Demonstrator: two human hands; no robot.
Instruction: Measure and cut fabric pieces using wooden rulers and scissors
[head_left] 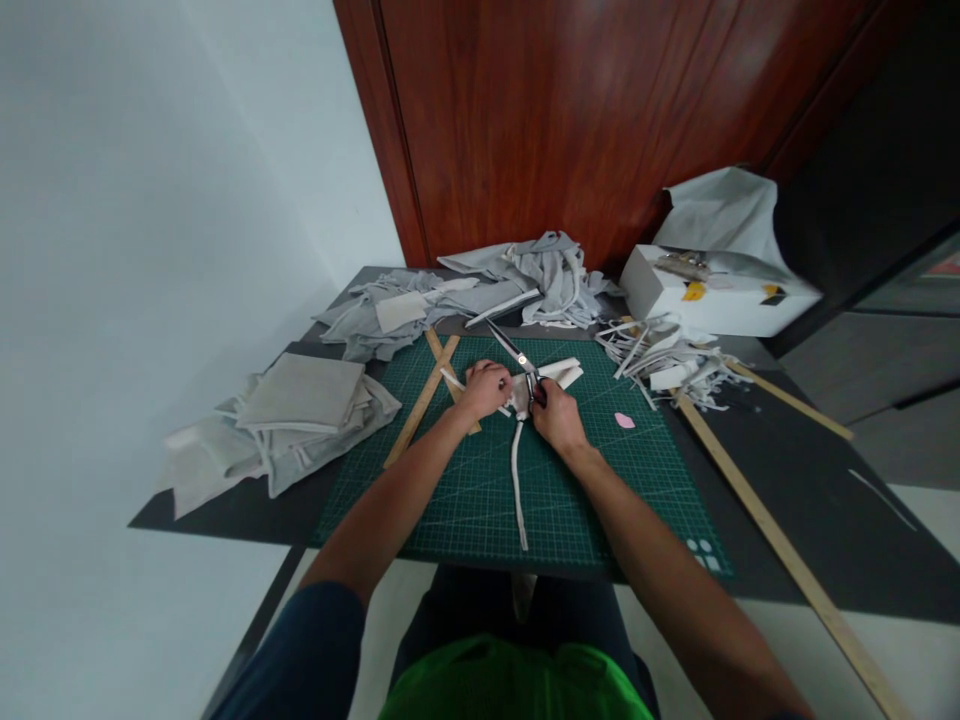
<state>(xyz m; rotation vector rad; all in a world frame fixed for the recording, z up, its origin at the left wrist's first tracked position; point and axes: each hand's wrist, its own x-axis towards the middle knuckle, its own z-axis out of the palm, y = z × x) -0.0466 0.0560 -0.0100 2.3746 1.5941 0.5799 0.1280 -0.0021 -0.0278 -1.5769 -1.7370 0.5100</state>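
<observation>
Far left on the bench (810, 490): stack of folded grey cloth (300, 410). Just right of it, wooden slats (424, 400) crossed at the edge of the green cutting mat (600, 500). Centre of mat: left hand (486, 388) closed on a piece of pale cloth (559, 373); long cut strip (517, 480) trailing toward the near edge. Right hand (555, 412) gripping scissors (517, 358), blades pointing away and leftward, open over the cloth. Further right: small pink chip (624, 421), heap of cut strips (667, 355), white box (712, 290), long wooden ruler (780, 545).
</observation>
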